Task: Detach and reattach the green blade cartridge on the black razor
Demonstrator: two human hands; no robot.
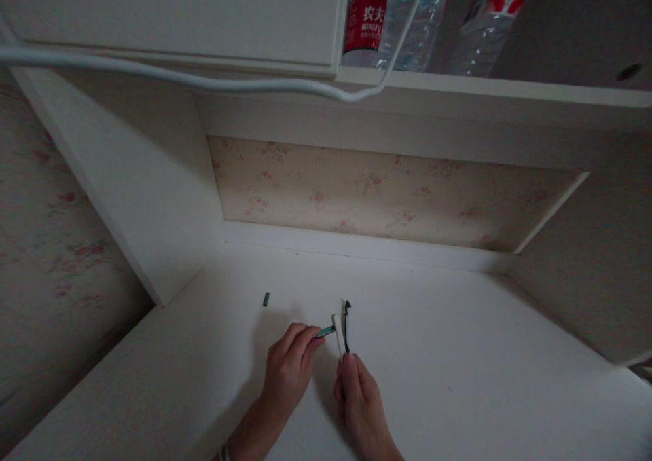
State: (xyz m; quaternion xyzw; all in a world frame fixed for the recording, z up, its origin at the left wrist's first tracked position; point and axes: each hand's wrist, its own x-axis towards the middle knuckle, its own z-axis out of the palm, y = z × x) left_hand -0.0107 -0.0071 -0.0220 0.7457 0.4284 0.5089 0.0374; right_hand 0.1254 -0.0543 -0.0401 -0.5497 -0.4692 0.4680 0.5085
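My left hand [291, 360] is closed, its thumb and fingers pinching a small teal-and-black strip that looks like a razor head [325, 331]. The strip's right end meets the upper part of a slim white stick [339, 337]. My right hand [360, 400] is closed round the lower ends of the white stick and a thin black razor handle [346, 328], which point up and away side by side. The black handle has a small forked tip. A second teal-and-black razor head [266, 299] lies on the white tabletop [438, 339], beyond and left of my left hand.
A white cable [214, 83] hangs across the view in front of the cabinet [178, 23]. Plastic bottles [365, 23] stand on the open shelf above the desk. White side panels [137, 169] and a back wall with floral wallpaper [377, 189] enclose the tabletop.
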